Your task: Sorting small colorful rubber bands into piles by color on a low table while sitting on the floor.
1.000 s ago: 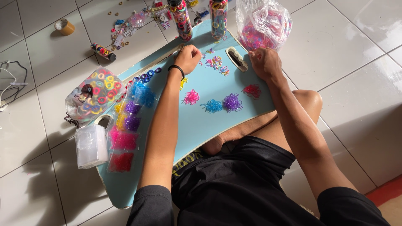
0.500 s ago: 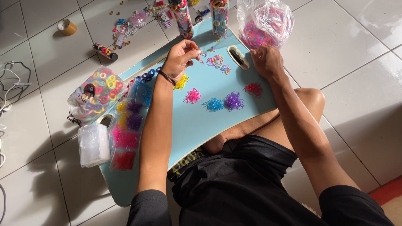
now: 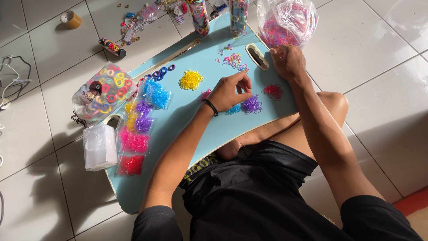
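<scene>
- The person sits on a tiled floor with a light blue lap board [image 3: 178, 129] across the legs. The long axis of the board goes from the lower left of the view to the upper right, and its handle slot [image 3: 257, 56] is at the far right end.
- The left hand [image 3: 229, 91] is over the middle of the board, with the fingers bent together and the tips pointing to the right. It is just above the purple pile of small elastic bands [image 3: 252, 105] and seems to pinch something small, but I cannot tell what it is.
- Beside this hand lie a blue pile [image 3: 232, 110] and a pink pile [image 3: 205, 93], partly hidden by the hand. A yellow pile [image 3: 191, 80] is farther up and to the left.
- The right hand [image 3: 287, 61] rests at the far right edge of the board, loosely closed, next to the slot. I cannot tell if it holds anything. A red pile [image 3: 273, 91] lies just below it.
- A clear plastic bag of mixed bands [image 3: 287, 20] stands on the floor just behind the right hand.
- Along the left side of the board there is a row of small filled packets [image 3: 138, 129] in blue, purple, yellow, pink and red.
- A stack of empty clear packets [image 3: 99, 146] is on the floor at the left edge.
</scene>
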